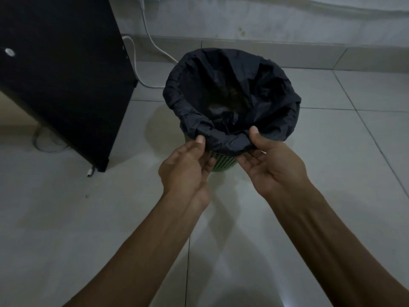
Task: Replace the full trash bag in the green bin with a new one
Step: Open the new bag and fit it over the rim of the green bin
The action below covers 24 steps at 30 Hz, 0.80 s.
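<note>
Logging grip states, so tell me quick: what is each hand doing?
Left hand: pinching the black trash bag edge.
Right hand: pinching the same folded edge.

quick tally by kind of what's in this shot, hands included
hands: 2, left hand and right hand, both pinching the bag's near edge
black trash bag: 1, folded over the bin's rim
green bin: 1, standing on the tiled floor
black cabinet: 1
white cables: 2
total: 7
</note>
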Available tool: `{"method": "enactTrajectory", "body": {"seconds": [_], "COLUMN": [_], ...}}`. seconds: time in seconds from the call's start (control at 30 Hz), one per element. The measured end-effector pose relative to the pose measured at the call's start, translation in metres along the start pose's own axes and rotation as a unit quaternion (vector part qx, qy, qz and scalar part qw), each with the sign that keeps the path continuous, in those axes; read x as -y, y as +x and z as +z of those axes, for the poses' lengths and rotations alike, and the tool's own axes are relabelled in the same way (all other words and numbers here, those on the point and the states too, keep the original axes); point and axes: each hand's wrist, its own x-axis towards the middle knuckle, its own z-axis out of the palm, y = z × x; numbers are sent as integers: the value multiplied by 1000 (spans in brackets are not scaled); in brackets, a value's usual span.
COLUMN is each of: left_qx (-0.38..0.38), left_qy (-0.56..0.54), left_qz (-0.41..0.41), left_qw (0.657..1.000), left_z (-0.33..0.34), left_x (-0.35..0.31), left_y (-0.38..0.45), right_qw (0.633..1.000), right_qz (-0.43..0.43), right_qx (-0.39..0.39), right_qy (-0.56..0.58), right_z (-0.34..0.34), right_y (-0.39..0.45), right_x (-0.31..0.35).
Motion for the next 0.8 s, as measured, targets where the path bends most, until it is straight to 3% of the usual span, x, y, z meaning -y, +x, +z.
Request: {"method": "enactTrajectory", "body": {"seconds": [0.27,0.4,0.5,0.7,0.8], "left_qx": [-6,-13,-30,11,16], "left_qy": [37,67,60,23,5], "left_qz": [-40,-17,-13,-53,-45], "left_qw": [998,998,998,998,999], "left_z": [4,7,8,7,9], "left_x": [-20,-24,-23,-27,-28], "left_y": [-1,-2,3,18,20], "right_qw": [999,999,998,996,998], "right_qz": [-33,-31,-27,-22,-8], "right_qx": [-14,6,25,78,44], "right_qy": [-19,-40,-48,-26,-47], "right_z": [3,5,4,0,-3], "right_y": [-2,-5,-8,-11,-19], "right_x": [-7,-12,-15,-15,-20]}}
